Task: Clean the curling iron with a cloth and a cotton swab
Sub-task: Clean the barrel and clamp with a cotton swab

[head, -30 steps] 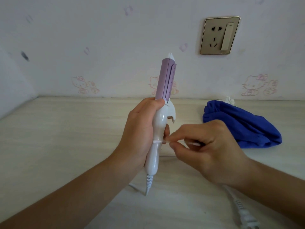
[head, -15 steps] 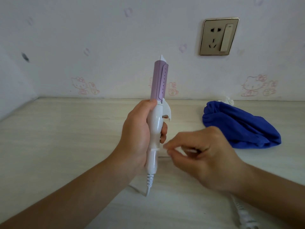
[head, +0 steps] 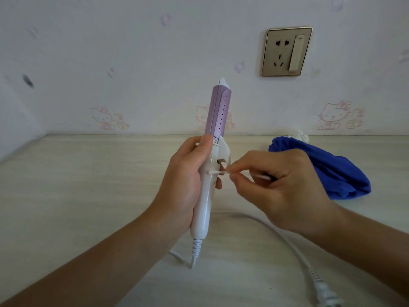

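My left hand (head: 183,185) grips the white handle of the curling iron (head: 218,111), which stands upright with its purple barrel pointing up. My right hand (head: 276,187) pinches a white cotton swab (head: 219,172) between thumb and forefinger. The swab lies level, and its left tip touches the white handle just below the clamp lever. A blue cloth (head: 327,169) lies bunched on the table to the right of my right hand, untouched.
The iron's white cord (head: 287,240) loops across the pale wooden table (head: 88,185) to its plug (head: 325,295) at the bottom right. A gold wall socket (head: 285,52) sits above on the patterned wall. A small white object (head: 298,135) peeks from behind the cloth.
My right hand has lifted the swab from low on the handle up to just below the clamp lever. The iron has turned slightly in my left hand.
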Action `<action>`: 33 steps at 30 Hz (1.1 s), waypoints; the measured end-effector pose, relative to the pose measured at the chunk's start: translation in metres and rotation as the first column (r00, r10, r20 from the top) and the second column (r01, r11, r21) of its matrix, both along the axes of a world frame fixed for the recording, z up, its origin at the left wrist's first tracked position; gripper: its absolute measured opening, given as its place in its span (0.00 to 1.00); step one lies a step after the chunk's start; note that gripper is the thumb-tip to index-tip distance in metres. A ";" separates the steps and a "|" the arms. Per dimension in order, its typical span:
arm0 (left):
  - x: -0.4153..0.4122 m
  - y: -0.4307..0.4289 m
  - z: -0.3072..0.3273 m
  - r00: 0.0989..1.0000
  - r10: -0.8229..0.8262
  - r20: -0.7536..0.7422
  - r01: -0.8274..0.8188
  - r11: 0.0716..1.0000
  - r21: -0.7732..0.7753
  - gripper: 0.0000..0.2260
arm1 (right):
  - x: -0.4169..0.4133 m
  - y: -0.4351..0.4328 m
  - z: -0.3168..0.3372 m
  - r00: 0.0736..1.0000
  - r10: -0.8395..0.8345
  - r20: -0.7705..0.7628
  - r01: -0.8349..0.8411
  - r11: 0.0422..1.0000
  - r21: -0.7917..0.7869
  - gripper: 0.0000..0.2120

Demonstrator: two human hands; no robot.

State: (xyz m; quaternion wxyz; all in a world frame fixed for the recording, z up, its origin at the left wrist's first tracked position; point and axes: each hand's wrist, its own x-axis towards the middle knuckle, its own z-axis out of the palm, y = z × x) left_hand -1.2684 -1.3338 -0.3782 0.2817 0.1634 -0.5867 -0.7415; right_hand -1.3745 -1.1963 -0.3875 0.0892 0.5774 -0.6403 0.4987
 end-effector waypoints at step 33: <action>0.002 0.002 0.000 1.000 0.022 -0.004 -0.022 1.000 -0.006 0.14 | 0.003 0.000 0.005 1.000 -0.028 0.004 0.028 0.999 -0.025 0.07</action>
